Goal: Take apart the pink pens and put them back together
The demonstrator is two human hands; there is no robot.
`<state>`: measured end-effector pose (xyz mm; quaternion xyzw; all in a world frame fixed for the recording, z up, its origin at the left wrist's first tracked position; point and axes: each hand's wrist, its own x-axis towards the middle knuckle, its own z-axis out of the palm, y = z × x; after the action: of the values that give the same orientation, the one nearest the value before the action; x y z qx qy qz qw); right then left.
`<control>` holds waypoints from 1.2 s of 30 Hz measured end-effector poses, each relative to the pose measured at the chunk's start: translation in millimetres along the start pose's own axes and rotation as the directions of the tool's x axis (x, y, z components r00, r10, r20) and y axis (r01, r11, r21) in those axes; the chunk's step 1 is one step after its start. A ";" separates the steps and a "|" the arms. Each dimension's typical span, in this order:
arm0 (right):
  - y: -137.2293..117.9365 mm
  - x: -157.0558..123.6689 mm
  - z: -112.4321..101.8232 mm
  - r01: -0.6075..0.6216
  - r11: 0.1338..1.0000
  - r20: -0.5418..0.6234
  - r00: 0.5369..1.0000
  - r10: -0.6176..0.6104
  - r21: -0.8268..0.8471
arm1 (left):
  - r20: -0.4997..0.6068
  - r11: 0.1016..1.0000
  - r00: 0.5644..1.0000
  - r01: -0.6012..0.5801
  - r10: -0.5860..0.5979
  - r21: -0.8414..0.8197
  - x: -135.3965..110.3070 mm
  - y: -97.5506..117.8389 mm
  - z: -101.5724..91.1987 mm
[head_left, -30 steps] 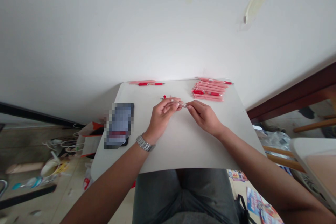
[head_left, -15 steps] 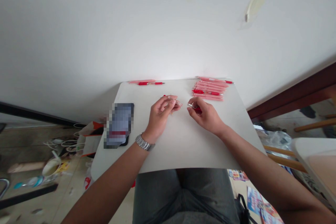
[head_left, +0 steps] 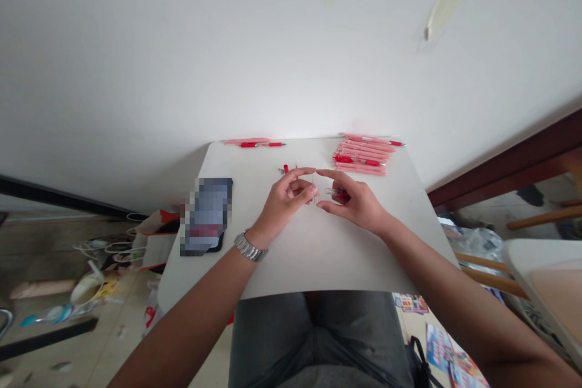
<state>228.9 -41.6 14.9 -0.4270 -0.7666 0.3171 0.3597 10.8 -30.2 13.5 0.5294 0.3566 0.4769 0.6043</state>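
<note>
My left hand (head_left: 291, 197) pinches a thin clear pen barrel (head_left: 314, 195) between thumb and fingers, its index finger stretched out above. Facing it, my right hand (head_left: 359, 201) has its index fingertip near the top of the barrel and its thumb stretched toward the lower end. Its curled fingers hold a clear and red pen part (head_left: 335, 192) in the palm. Behind my left hand lies a small red pen part (head_left: 286, 168) on the table, with another thin red piece partly hidden by the fingers.
Several pink pens (head_left: 364, 148) lie in a row at the back right, with a red pen (head_left: 359, 160) among them. Another red pen (head_left: 261, 145) rests at the back left. A phone (head_left: 209, 215) lies on the white table (head_left: 313, 260), which stands against the wall (head_left: 291, 66).
My hands have come together, and the clear barrel has turned more upright in my left hand. My right index finger and thumb have spread toward it. The small red part shows more fully.
</note>
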 end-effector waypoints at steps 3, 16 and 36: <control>-0.4 0.3 1.7 -0.001 1.000 0.016 1.000 0.001 0.004 | 0.020 1.000 1.000 0.011 -0.012 0.023 0.5 1.6 -1.1; 1.8 8.9 1.1 -0.149 0.986 0.008 0.989 0.150 -0.072 | -0.391 0.961 0.887 -0.169 0.246 0.220 5.4 11.3 -18.6; -2.7 72.2 10.3 -0.248 0.864 0.211 0.906 0.367 -0.437 | -0.630 0.982 0.762 -0.188 0.149 0.004 21.2 -3.2 -36.8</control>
<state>192.1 19.1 31.8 -0.5587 -0.7800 0.2657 0.0939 -16.8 1.1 5.1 0.3521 0.4739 0.6885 0.4213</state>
